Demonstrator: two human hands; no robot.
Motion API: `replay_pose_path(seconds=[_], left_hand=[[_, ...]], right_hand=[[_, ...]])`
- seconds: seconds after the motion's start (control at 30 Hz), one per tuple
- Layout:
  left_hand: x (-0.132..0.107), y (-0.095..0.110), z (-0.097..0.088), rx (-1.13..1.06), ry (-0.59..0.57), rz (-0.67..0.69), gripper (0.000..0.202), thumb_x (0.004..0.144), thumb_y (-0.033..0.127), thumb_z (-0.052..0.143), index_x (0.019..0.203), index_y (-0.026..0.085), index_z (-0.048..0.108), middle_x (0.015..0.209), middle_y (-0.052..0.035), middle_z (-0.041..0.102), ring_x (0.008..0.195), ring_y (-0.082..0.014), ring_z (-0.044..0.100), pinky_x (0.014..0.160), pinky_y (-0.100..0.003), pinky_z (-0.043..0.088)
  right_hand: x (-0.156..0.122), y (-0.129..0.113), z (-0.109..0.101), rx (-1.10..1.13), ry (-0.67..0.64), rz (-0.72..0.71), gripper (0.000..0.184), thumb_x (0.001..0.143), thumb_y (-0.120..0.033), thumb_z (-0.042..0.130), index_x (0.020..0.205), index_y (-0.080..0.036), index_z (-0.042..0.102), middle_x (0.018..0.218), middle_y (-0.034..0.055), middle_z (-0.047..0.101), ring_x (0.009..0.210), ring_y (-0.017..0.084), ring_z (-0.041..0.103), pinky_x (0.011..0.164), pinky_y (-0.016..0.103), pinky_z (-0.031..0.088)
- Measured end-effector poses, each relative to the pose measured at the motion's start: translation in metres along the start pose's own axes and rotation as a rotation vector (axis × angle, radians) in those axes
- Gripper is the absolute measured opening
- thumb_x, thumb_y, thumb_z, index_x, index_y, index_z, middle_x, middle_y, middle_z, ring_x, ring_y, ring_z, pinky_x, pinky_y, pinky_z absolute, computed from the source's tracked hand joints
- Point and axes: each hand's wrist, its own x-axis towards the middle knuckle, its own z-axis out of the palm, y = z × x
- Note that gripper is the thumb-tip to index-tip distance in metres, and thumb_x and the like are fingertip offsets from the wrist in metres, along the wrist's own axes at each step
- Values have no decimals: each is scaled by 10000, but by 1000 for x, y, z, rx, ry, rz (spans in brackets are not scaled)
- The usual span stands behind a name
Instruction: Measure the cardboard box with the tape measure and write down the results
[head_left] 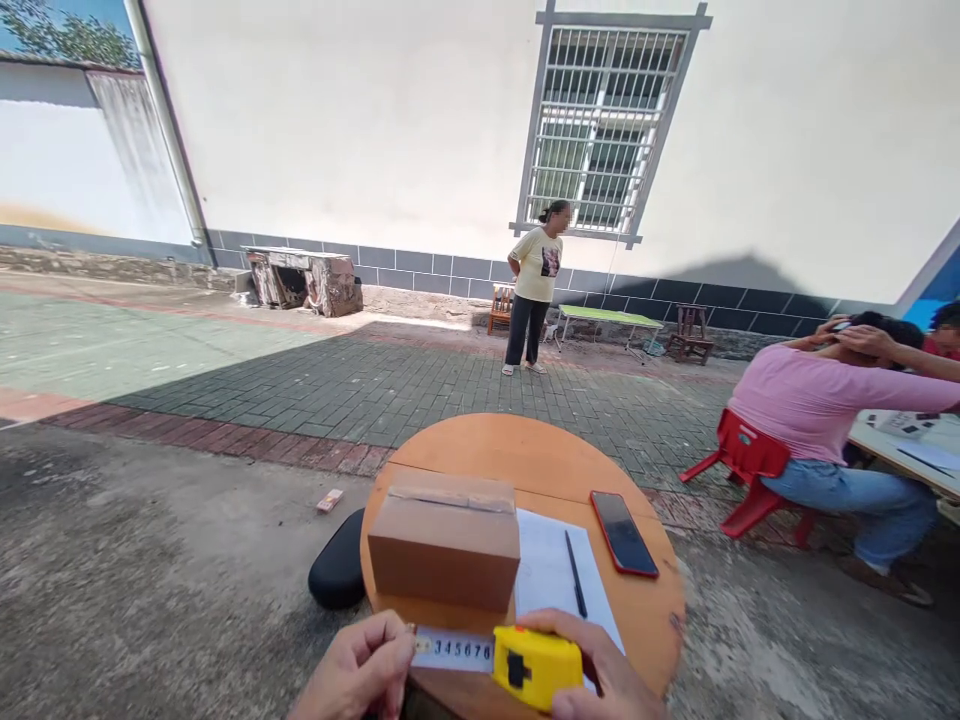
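My right hand (611,675) is wrapped round the yellow case of a tape measure (546,668). Between my two hands a short length of white blade (454,650) with black numbers is drawn out. My left hand (367,665) pinches the blade's end between thumb and fingers. Both hands are at the near edge of a round wooden table (495,440). Just beyond them, on the table, sits a closed cardboard box (442,565), taped along its top. To the right of the box lies a white sheet of paper (544,560) with a black pen (575,575) on it.
A phone (624,535) with a red edge lies right on the table. A black case (337,562) is beside the table's left edge. One person (536,270) stands by the wall; another, in pink (817,400), sits on a red chair (750,455) at a table to the right.
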Motion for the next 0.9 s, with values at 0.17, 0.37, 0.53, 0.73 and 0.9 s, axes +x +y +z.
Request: replay_pose_path(seconds=[0.17,0.37,0.53,0.73,0.9], left_hand=[[7,48,-36,150,146,83,508,695,645,669,586,185,484,500,27,524,443,-98,460,457,-216,349],[65,88,-64,346,200,56,463,672,618,632,691,162,555,546,24,558,448,-94,491,407,-201,291],[114,108,-83,479,220,-26,361,834,480,595,714,140,568,551,39,529,446,-78,479,400,-192,296],[134,112,-89,656,209,-154,255,937,384,568,941,132,607,797,6,608,600,-87,558,544,-230,493],[136,110,-89,717,205,-161,285,916,393,584,794,134,590,645,45,544,486,-63,468,451,-192,392]], right_hand=[[3,-22,-20,-52,187,-64,651,652,-667,638,1134,-231,669,1047,55,670,915,280,603,790,348,473],[51,-64,-33,-100,334,-120,572,737,-596,625,1128,-179,653,890,63,684,842,243,590,732,331,457],[101,-85,-35,-109,362,-190,484,733,-558,623,999,-163,711,791,48,681,750,213,576,676,312,436],[129,-64,-46,-51,338,-142,445,759,-542,610,937,-146,708,812,53,690,713,193,578,601,282,391],[131,-44,-59,-88,336,-118,421,771,-546,591,895,-157,693,780,36,672,712,190,559,604,283,351]])
